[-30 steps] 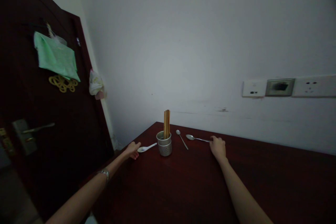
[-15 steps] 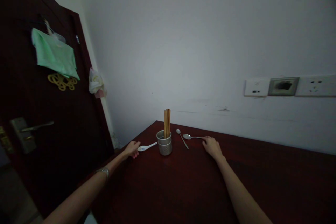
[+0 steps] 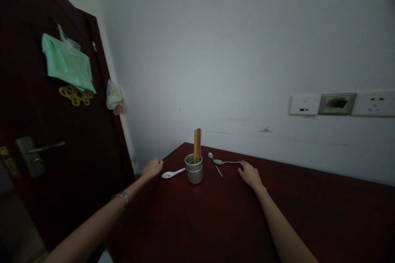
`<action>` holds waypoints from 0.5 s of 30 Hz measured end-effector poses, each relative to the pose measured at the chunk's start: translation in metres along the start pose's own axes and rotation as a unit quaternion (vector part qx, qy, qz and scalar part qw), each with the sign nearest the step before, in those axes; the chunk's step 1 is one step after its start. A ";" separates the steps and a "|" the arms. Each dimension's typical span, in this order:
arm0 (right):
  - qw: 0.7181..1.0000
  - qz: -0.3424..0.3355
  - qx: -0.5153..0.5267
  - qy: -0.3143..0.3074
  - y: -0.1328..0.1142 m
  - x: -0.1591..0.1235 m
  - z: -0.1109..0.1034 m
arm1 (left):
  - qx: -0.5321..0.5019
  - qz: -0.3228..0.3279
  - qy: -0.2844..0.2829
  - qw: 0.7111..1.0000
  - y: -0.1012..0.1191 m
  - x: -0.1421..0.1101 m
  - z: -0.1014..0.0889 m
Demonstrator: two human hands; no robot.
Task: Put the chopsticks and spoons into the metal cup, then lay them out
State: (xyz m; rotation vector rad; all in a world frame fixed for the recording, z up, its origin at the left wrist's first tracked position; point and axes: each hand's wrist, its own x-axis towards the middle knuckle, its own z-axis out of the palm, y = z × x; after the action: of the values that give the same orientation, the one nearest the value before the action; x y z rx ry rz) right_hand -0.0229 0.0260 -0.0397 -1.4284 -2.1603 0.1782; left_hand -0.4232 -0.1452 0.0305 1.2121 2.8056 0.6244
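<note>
A grey metal holder with several wooden chopsticks upright in it stands on the dark red table. Left of it lies a white soup spoon, its bowl toward my left hand. That hand is at the table's left edge, apart from the white spoon, with most fingers turned out of sight. My right hand has its fingertips closed at the handle end of a metal spoon. The metal spoon's bowl meets or overlaps a smaller long-handled spoon lying slantwise; I cannot tell which.
Behind the table rises a pale wall with sockets at the right. On the left is a dark door with a lever handle and a green cloth. A plastic bag hangs beside the door.
My left hand has come away from the white spoon, moving left and turning over. The metal spoon in my right hand has slid slightly left toward the small spoon. The view has shifted slightly.
</note>
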 end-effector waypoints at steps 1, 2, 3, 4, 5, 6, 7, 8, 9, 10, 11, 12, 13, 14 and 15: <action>1.000 0.003 0.021 0.009 0.002 0.001 0.000 | 0.010 0.018 0.033 0.999 0.005 0.004 -0.008; 0.999 0.008 0.045 0.019 0.004 0.003 0.001 | 0.003 0.031 0.051 0.998 0.012 0.007 -0.016; 0.997 0.018 0.068 0.029 0.007 0.004 0.001 | -0.019 0.046 0.064 0.997 0.022 0.011 -0.022; 0.995 0.031 0.090 0.039 0.010 0.006 0.001 | -0.053 0.065 0.074 0.994 0.033 0.013 -0.028; 0.992 0.045 0.109 0.047 0.012 0.008 0.001 | -0.100 0.092 0.084 0.987 0.046 0.015 -0.032; 0.989 0.057 0.124 0.053 0.015 0.009 0.000 | -0.156 0.116 0.088 0.977 0.060 0.015 -0.035; 0.987 0.066 0.135 0.057 0.016 0.010 0.000 | -0.218 0.142 0.075 0.963 0.074 0.015 -0.036; 0.985 0.072 0.144 0.060 0.018 0.010 -0.001 | -0.280 0.162 0.048 0.945 0.088 0.013 -0.036; 0.984 0.075 0.151 0.061 0.019 0.010 -0.002 | -0.334 0.181 0.009 0.925 0.101 0.011 -0.034; 0.983 0.077 0.155 0.059 0.019 0.010 -0.002 | -0.380 0.199 -0.036 0.902 0.112 0.009 -0.032; 0.983 0.077 0.158 0.055 0.019 0.010 -0.003 | -0.422 0.212 -0.088 0.877 0.121 0.006 -0.028; 0.983 0.078 0.159 0.051 0.018 0.010 -0.003 | -0.455 0.222 -0.142 0.850 0.127 0.004 -0.024; 0.983 0.078 0.159 0.047 0.018 0.009 -0.004 | -0.480 0.228 -0.189 0.826 0.131 0.002 -0.020; 0.983 0.079 0.157 0.045 0.017 0.009 -0.004 | -0.497 0.231 -0.229 0.805 0.134 0.001 -0.015; 0.984 0.079 0.154 0.045 0.017 0.009 -0.004 | -0.509 0.232 -0.260 0.787 0.135 0.000 -0.011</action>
State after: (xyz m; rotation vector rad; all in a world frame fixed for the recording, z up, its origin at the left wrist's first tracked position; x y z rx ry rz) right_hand -0.0099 0.0406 -0.0394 -1.3961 -1.8518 0.4760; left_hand -0.3311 -0.0657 0.0910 1.4237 1.3003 1.3107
